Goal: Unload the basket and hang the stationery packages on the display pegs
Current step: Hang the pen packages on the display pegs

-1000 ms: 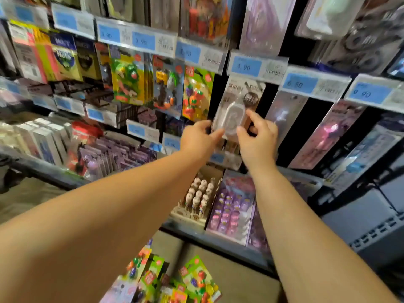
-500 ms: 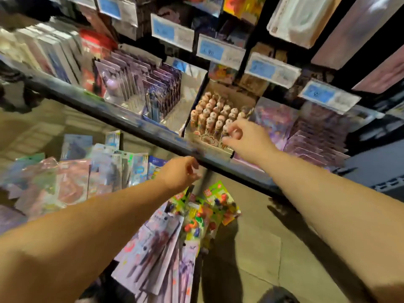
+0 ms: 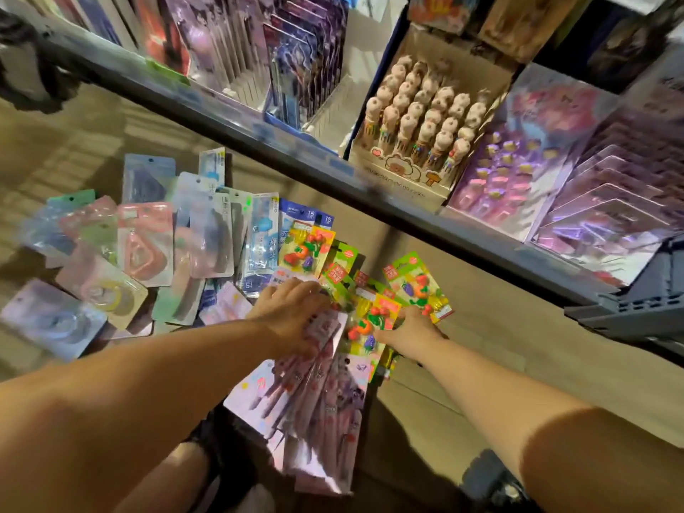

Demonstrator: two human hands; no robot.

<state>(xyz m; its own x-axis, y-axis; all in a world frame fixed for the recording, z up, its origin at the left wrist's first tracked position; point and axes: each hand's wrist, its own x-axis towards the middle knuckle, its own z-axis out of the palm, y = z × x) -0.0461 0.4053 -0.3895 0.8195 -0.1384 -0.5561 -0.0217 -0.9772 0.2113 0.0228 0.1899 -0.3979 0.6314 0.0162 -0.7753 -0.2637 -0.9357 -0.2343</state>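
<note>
My left hand (image 3: pixel 292 312) lies with fingers bent over the pink pen packs (image 3: pixel 318 401). My right hand (image 3: pixel 411 329) is nearer the fruit eraser pack (image 3: pixel 370 323), which touches its fingers on the thumb side, long axis pointing shelfward. Fingertips are hidden, so I cannot tell either hand's grip.

A stationery shop: a retail shelf (image 3: pixel 222 112) holds rows of carded pen packs (image 3: pixel 296 57) and 1 open display carton (image 3: pixel 403 175) of character-topped pens (image 3: pixel 418 105), with hang-hole blister packs (image 3: pixel 146 242) spread on the floor (image 3: pixel 425 409).
</note>
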